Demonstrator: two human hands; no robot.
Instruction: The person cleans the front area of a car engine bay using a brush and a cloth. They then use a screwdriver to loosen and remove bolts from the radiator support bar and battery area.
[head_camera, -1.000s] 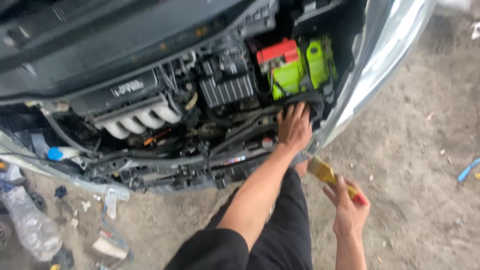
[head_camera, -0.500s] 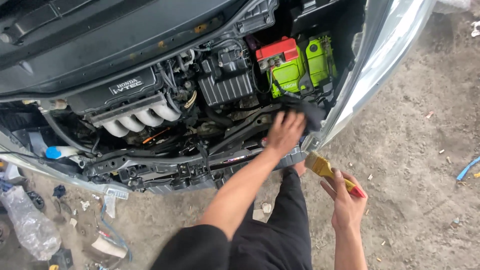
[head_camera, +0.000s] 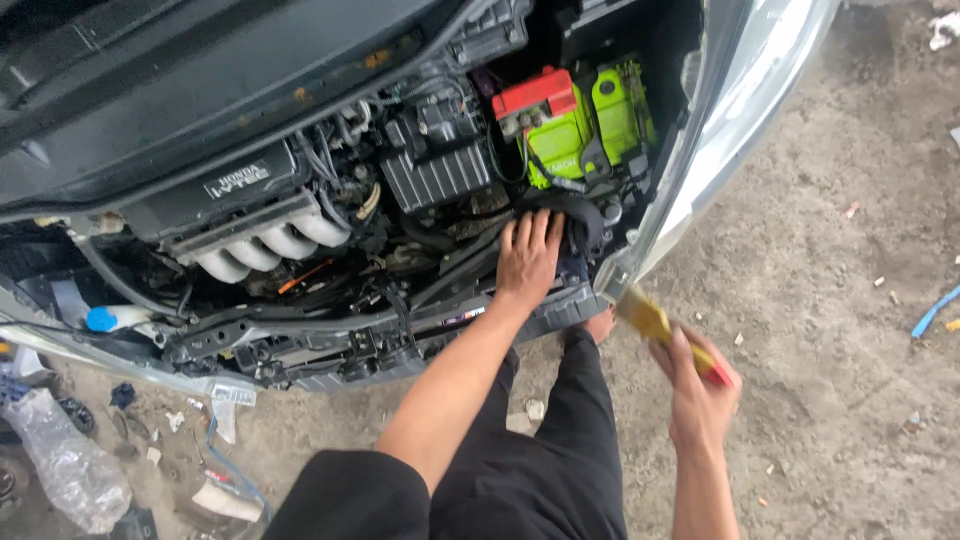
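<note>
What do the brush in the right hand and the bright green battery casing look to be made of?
Brush: the handle seems to be wood or plastic with a red end, and the pale yellow head looks like bristle; motion blur leaves this open. It is held in the right hand. Green battery: apparently moulded plastic, glossy, with a red plastic cover on one terminal. The left hand rests on a black, probably rubber, hose.

Battery (head_camera: 585, 125): glossy lime-green plastic casing, capped at its left by a smooth red plastic cover (head_camera: 533, 93).
Hose (head_camera: 580, 215): matt black rubber, seen just below the battery, touched by the left hand (head_camera: 528, 258).
Intake pipes (head_camera: 265, 243): dull silvery metal, well left of the battery.
Engine cover (head_camera: 435, 170): ribbed matt black plastic, just left of the battery.
Brush (head_camera: 665, 335): pale bristles, yellow and red handle of glossy finish, held in the right hand (head_camera: 700, 400).
Ground (head_camera: 830, 330): rough, dusty concrete.
Trousers (head_camera: 540, 470): matt black cloth.
</note>
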